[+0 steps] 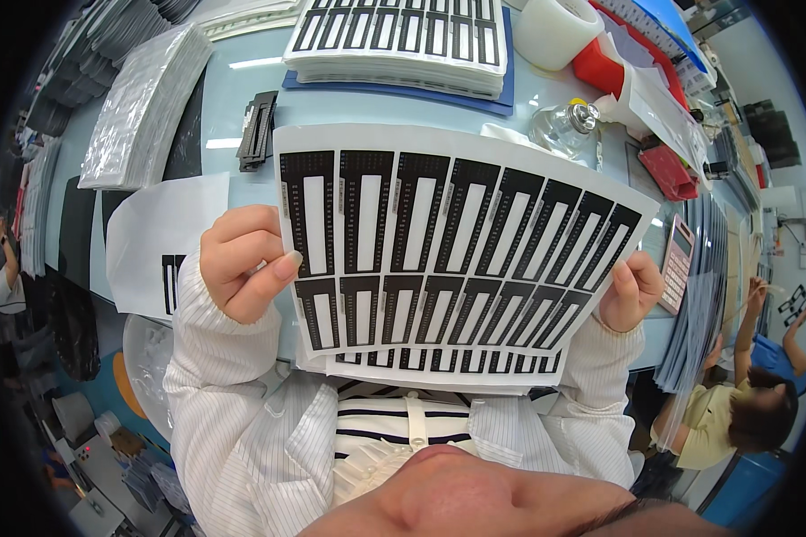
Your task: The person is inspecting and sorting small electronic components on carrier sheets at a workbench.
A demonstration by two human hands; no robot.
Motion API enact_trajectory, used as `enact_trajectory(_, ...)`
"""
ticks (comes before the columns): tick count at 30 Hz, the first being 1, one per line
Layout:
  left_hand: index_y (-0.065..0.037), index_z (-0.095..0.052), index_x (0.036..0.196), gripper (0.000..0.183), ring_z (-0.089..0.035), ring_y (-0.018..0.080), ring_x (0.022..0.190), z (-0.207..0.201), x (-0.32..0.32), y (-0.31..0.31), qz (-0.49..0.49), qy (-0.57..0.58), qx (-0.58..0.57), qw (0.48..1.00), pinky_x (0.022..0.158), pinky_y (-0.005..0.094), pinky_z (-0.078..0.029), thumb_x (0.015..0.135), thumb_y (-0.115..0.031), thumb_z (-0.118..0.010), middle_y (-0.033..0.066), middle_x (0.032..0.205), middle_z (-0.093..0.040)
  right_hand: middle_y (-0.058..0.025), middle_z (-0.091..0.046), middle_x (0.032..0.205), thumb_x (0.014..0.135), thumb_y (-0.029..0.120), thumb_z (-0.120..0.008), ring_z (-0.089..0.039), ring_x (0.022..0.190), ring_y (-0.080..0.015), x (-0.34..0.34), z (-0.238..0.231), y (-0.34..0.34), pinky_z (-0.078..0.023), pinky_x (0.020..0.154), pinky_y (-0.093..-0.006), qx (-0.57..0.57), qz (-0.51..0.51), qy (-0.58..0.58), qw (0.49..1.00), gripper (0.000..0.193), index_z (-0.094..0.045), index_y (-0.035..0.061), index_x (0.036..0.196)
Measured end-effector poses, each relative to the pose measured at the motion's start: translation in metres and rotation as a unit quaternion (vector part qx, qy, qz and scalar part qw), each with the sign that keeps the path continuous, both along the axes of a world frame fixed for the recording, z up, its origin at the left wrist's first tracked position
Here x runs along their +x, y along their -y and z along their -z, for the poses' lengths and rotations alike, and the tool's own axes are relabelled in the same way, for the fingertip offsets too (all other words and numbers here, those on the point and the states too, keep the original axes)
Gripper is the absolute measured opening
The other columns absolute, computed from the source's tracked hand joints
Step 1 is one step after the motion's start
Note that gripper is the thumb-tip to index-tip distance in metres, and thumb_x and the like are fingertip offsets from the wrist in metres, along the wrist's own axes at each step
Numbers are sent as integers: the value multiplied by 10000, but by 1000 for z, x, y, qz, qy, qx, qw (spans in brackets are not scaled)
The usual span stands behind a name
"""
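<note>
A white sheet printed with two rows of black frame-shaped labels (439, 224) is held up in front of me, bowed a little. My left hand (246, 264) pinches its left edge between thumb and fingers. At the opposite edge my right hand (631, 288) grips it the same way, with part of the fingers hidden behind the sheet. Just below the held sheet, more printed sheets (448, 374) of the same kind show at the table's near edge. Beyond it lies a thick stack of such sheets (398, 67) on a blue board.
Plastic-wrapped packs (148, 107) and small black strips (258, 132) lie at the left. A glass bottle (564, 128), a tape roll (557, 31), a red bin (600, 64) and a pink calculator (678, 264) stand at the right. Other people (734, 403) work nearby.
</note>
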State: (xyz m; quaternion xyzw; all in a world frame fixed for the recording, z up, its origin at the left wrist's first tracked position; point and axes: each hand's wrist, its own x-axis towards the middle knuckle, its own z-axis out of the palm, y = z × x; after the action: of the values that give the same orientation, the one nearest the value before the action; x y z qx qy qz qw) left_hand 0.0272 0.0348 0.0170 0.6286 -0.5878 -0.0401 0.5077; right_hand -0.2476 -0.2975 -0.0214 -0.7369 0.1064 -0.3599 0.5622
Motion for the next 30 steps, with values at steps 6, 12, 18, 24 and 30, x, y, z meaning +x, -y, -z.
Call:
enact_trajectory(6,-7,-539,634,125,-454,175,475,1,0,0,-4,-2,-2,1000,437,290,-337,742,-50,-585,81,619,-516,-92,-624,782,845,47,-525,-517,653,-80,1,0,-1,-402,657,-211,3,2,6,1000,114,-550,-40,776)
enact_trajectory(12,-11,-530,615,143,-443,173,479,1,-2,-1,-20,0,4,1000,438,291,-323,735,-60,-591,73,610,-503,-90,-625,773,843,49,-531,-514,647,-80,2,-2,-2,-401,650,-213,0,4,-1,1000,116,-558,-42,777)
enact_trajectory(18,-18,-510,590,166,-415,172,477,4,-3,-2,-43,-6,12,999,438,296,-300,723,-71,-594,58,586,-466,-102,-652,812,852,64,-549,-568,684,-96,1,-5,-2,-434,664,-218,-1,-12,-9,1000,129,-594,-54,824)
enact_trajectory(24,-21,-504,581,169,-419,174,486,6,-3,-4,-51,-6,14,999,445,295,-302,711,-84,-591,61,592,-481,-105,-654,806,847,57,-546,-566,675,-94,3,-8,-4,-433,660,-219,-5,-15,-7,1000,124,-596,-54,824)
enact_trajectory(30,-19,-507,585,175,-438,177,503,7,-4,-3,-56,-11,9,998,471,298,-325,721,-92,-589,78,625,-532,-105,-653,802,844,56,-545,-561,673,-92,4,-11,-6,-429,658,-223,-5,-15,-8,1000,120,-590,-50,808)
